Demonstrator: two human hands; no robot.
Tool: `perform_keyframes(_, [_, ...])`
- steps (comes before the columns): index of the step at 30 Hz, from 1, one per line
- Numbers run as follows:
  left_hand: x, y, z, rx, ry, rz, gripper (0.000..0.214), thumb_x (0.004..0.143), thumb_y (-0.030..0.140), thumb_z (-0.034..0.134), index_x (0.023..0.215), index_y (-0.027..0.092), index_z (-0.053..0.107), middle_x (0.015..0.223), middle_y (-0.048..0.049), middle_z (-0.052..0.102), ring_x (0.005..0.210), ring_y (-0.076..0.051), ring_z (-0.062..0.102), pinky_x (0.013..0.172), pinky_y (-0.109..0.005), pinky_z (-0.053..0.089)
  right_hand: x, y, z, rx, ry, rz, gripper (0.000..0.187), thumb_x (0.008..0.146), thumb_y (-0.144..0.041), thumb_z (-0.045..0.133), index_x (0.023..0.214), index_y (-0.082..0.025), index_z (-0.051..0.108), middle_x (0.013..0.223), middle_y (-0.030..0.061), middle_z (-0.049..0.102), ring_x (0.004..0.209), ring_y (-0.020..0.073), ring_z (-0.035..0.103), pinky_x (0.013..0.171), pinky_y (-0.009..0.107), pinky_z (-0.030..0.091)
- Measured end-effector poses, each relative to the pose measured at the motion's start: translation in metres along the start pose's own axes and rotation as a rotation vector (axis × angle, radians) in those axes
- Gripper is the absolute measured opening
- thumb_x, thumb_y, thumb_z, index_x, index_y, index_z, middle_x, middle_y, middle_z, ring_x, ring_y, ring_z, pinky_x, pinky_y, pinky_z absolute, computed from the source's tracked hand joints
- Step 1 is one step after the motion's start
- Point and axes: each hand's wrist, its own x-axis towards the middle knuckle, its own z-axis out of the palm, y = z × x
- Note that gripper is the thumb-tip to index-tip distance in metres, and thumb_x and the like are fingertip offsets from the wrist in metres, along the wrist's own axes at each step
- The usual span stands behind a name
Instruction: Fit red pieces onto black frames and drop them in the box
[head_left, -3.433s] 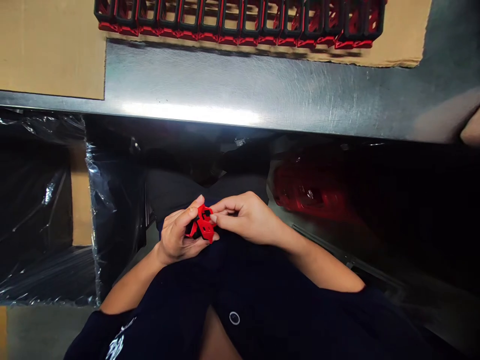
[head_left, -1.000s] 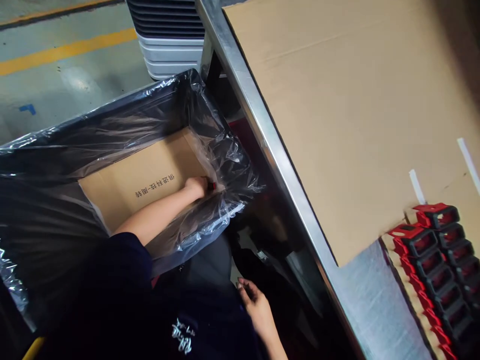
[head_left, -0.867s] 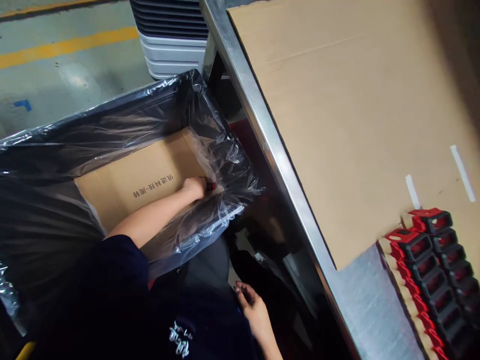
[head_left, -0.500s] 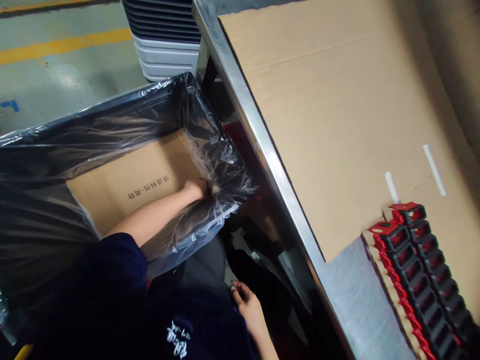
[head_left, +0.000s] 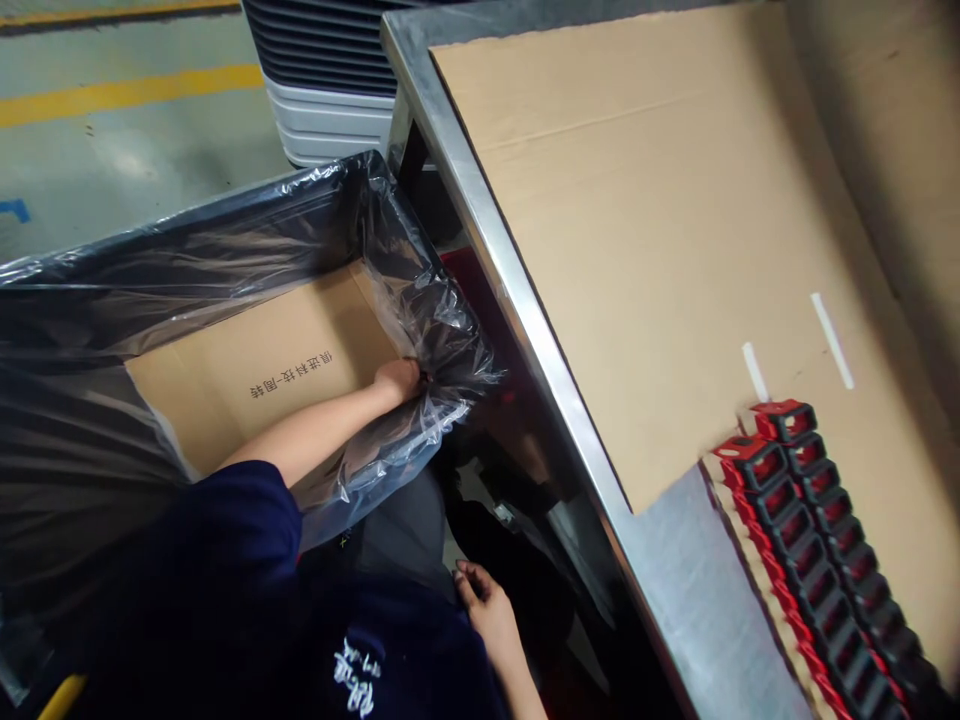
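My left hand [head_left: 397, 382] reaches into a dark bin [head_left: 367, 165] lined with clear plastic. Its closed fingers grip the plastic liner [head_left: 450, 345] at the bin's near-right wall, where folds bunch around them; the fingertips are hidden. Beneath that forearm, a flat cardboard sheet [head_left: 247, 370] with printed characters lies at the bottom of the bin. My right hand [head_left: 486, 605] hangs low beside my body, left of the metal table, its fingers loosely curled and slightly apart with nothing visible in them.
A metal table [head_left: 525, 330] stands to the right, covered by cardboard [head_left: 615, 220] with two white strips. Two rows of red and black parts [head_left: 814, 550] sit on it. Stacked dark and white trays [head_left: 330, 110] stand behind the bin. Yellow lines mark the floor [head_left: 135, 160].
The view has shifted slightly, so the table and parts appear further left. My left hand stays at the liner wall, and my right hand remains low at my side.
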Motion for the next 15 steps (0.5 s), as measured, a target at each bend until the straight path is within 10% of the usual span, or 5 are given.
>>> perform_keyframes(7, [-0.002, -0.026, 0.004, -0.020, -0.055, 0.017, 0.038, 0.099, 0.042, 0.063, 0.126, 0.016, 0.063, 0.124, -0.0108, 0.066, 0.108, -0.023, 0.067, 0.093, -0.044, 0.059, 0.000, 0.001, 0.001, -0.004, 0.003, 0.012, 0.057, 0.082, -0.064, 0.059, 0.111, -0.018, 0.079, 0.119, 0.0131, 0.078, 0.116, 0.0335, 0.072, 0.099, 0.037, 0.054])
perform_keyframes(15, [-0.002, 0.002, 0.006, 0.014, -0.010, -0.003, 0.039, 0.098, 0.039, 0.064, 0.129, 0.015, 0.061, 0.130, -0.0122, 0.063, 0.113, -0.025, 0.065, 0.096, -0.047, 0.058, 0.003, -0.005, 0.001, -0.019, 0.012, 0.017, 0.058, 0.080, -0.067, 0.060, 0.106, -0.019, 0.081, 0.114, 0.0132, 0.079, 0.113, 0.0339, 0.073, 0.095, 0.037, 0.056])
